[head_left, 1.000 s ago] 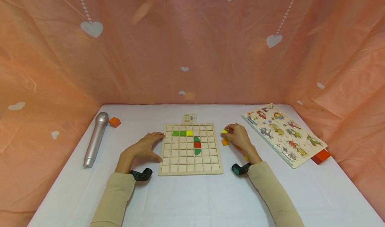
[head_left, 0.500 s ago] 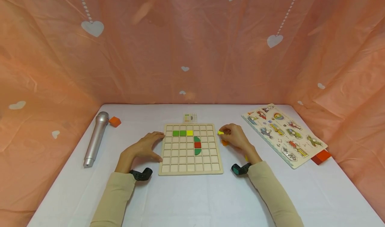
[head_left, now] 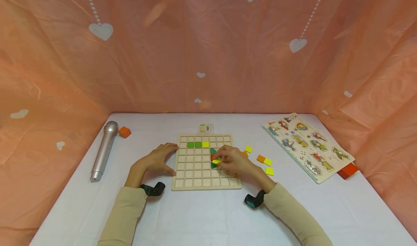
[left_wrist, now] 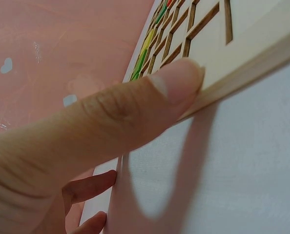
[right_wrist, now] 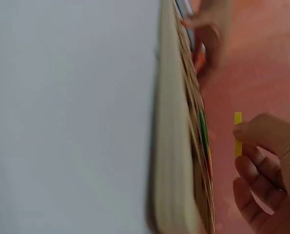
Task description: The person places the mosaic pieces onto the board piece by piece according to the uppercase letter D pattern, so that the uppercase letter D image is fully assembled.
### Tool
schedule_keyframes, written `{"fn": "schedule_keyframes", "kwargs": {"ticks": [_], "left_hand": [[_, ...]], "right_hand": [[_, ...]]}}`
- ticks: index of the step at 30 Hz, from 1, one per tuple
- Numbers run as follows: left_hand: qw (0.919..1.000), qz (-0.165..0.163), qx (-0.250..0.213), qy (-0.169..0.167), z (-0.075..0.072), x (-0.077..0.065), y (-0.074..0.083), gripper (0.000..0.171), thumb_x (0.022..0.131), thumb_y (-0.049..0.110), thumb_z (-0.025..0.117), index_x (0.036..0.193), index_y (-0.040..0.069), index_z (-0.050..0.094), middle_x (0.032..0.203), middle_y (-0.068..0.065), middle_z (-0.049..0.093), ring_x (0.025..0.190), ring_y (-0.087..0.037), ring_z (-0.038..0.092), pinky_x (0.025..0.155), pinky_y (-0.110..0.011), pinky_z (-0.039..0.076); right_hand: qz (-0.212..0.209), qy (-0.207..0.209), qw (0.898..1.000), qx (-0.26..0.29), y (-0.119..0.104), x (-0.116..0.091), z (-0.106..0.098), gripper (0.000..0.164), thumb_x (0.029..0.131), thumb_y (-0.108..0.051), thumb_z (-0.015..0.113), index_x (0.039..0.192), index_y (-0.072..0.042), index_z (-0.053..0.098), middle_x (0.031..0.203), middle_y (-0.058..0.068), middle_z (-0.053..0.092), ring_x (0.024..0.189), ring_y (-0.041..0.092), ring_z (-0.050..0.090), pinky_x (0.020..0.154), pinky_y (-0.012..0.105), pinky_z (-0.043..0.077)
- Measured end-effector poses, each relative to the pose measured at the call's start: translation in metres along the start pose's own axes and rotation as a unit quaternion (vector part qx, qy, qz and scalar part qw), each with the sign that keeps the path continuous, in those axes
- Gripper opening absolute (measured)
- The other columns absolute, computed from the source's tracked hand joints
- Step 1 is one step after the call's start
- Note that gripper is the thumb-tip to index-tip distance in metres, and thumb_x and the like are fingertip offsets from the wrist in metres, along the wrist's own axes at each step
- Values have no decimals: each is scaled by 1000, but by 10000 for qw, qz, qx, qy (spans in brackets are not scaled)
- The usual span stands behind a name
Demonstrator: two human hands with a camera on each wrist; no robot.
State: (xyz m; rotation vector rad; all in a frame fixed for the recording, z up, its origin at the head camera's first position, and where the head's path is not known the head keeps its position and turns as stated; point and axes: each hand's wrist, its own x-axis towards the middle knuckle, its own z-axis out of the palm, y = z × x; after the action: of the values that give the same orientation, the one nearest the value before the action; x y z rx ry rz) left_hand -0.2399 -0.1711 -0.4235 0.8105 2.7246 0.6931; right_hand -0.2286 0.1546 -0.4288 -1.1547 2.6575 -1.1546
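Observation:
A wooden grid board (head_left: pixel 198 174) lies flat, holding two green square tiles (head_left: pixel 190 144), a yellow square tile (head_left: pixel 205 144), a red tile (head_left: pixel 212 156) and two green rounded tiles (head_left: pixel 213 151). My left hand (head_left: pixel 154 161) rests at the board's left edge, thumb and fingers spread along it; the left wrist view shows the thumb (left_wrist: pixel 135 97) touching the rim. Over the board, my right hand (head_left: pixel 236 161) pinches another yellow tile (right_wrist: pixel 238 147) between thumb and fingers, held above the surface. That hand partly covers the red tile and the lower green piece.
Loose yellow tiles (head_left: pixel 269 171) and orange tiles (head_left: pixel 261 158) lie right of the board. A small pattern card (head_left: pixel 206 128) sits behind it. On the left are a silver microphone (head_left: pixel 104 150) and an orange block (head_left: pixel 125 132); on the right, a picture puzzle (head_left: pixel 309 144) leans over a red block (head_left: pixel 348 170).
My right hand has picked a yellow tile from the loose ones and carried it left over the board, uncovering several loose tiles. My left hand has stayed in place.

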Motion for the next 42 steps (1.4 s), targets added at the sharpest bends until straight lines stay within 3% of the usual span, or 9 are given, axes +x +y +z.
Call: {"fn": "schedule_keyframes", "kwargs": {"ticks": [10, 17, 24, 31, 37, 42], "left_hand": [[10000, -9, 20, -17, 1, 1, -1, 95, 62, 33, 85, 137, -3, 40, 142, -21, 36, 131, -42, 29, 107, -56, 27], [10000, -30, 4, -7, 1, 1, 0, 95, 62, 32, 86, 137, -3, 40, 142, -22, 36, 131, -42, 30, 106, -56, 27], [10000, -40, 1, -5, 0, 1, 0, 95, 61, 32, 86, 137, -3, 40, 142, -22, 37, 131, -42, 30, 106, -56, 28], [10000, -33, 8, -10, 1, 1, 0, 95, 62, 33, 86, 137, -3, 40, 142, -22, 37, 131, -42, 30, 106, -56, 27], [10000, -70, 24, -18, 0, 1, 1, 95, 62, 33, 86, 137, -2, 40, 142, -21, 37, 131, -42, 30, 106, -56, 27], [10000, -75, 3, -16, 0, 1, 1, 94, 62, 33, 86, 137, -2, 40, 142, -21, 37, 131, -42, 30, 106, -56, 27]], "right_hand": [[-821, -537, 9945, -355, -11, 6, 20, 17, 83, -9, 68, 100, -9, 70, 102, 0, 62, 88, 11, 56, 72, 17, 50], [-1244, -680, 9884, -539, -11, 9, 24, 14, 83, -8, 69, 96, -11, 72, 99, -4, 68, 97, 9, 58, 85, 22, 47], [-1041, -641, 9898, -729, -12, 8, 25, 12, 83, -14, 71, 94, -14, 74, 101, -4, 66, 99, 10, 55, 86, 22, 46], [-788, -613, 9924, -723, -15, 8, 27, 11, 83, -17, 71, 94, -16, 73, 92, -8, 64, 88, 6, 54, 78, 21, 45], [-476, -618, 9939, -779, -16, 9, 28, 13, 83, -19, 72, 95, -17, 73, 92, -10, 62, 88, 4, 52, 79, 21, 44], [-444, -710, 9930, -828, -14, 10, 27, 16, 83, -20, 71, 98, -16, 73, 94, -9, 62, 88, 5, 52, 77, 19, 45]]}}
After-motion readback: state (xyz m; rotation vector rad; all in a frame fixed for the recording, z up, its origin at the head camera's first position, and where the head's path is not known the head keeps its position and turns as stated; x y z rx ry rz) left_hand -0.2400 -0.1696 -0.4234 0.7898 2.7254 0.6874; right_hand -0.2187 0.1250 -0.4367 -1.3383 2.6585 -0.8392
